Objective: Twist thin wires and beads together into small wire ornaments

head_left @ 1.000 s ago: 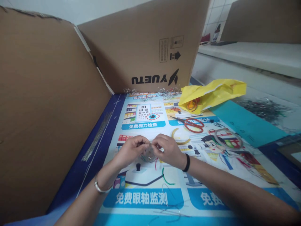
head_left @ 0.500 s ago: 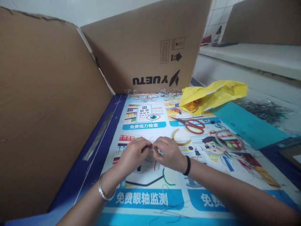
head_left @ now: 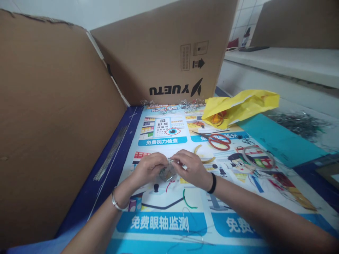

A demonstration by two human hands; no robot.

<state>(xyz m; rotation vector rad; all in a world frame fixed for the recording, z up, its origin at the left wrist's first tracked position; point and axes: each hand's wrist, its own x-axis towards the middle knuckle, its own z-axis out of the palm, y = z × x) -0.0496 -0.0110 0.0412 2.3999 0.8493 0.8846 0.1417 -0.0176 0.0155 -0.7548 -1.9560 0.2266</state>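
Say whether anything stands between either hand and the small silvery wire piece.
Nothing visible does: the left hand and the right hand are both at the silvery wire piece. The red-handled metal scissors lie beyond them.

Left grip [head_left: 149, 166] and right grip [head_left: 192, 169] pinching a small wire bundle [head_left: 166, 174] between them over a printed poster [head_left: 166, 199], red-handled scissors [head_left: 221, 143] beyond, yellow bag [head_left: 245, 106] farther right, straight wires [head_left: 110, 154] off to the left, cardboard [head_left: 148, 60] behind.

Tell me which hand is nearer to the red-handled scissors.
Right. The right hand is on the near side of the scissors, slightly left; the left hand is farther left.
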